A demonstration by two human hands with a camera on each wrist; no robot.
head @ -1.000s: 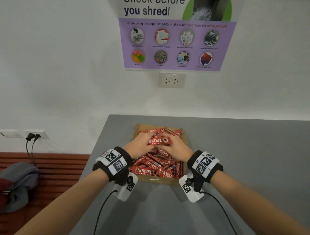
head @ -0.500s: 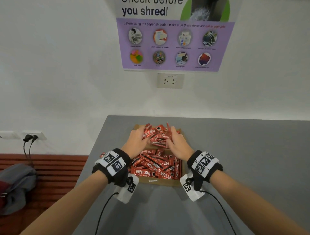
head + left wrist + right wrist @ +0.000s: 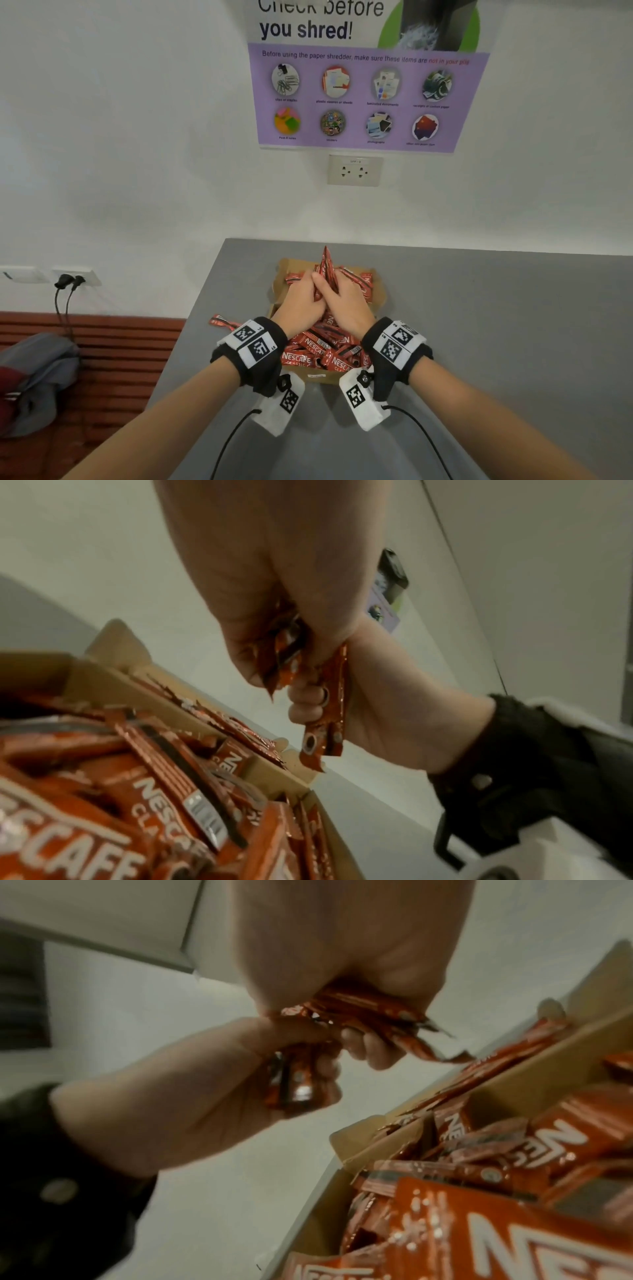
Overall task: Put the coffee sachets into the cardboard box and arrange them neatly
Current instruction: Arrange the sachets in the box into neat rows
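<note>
A shallow cardboard box on the grey table holds a loose heap of red Nescafe sachets. Over its far half, my left hand and right hand are pressed together around a bunch of sachets that stands upright, tips pointing up. In the left wrist view my left hand curls round the bunch's lower ends, with the box wall below. The right wrist view shows my right hand gripping the same bunch above the box.
One loose sachet lies on the table left of the box, near the table's left edge. A wall socket and a poster are behind. A wooden bench with a grey bag stands lower left.
The sachets that both hands held lying across the heap have been gathered and tipped upright. The hands moved toward the far end of the box and closed together.
</note>
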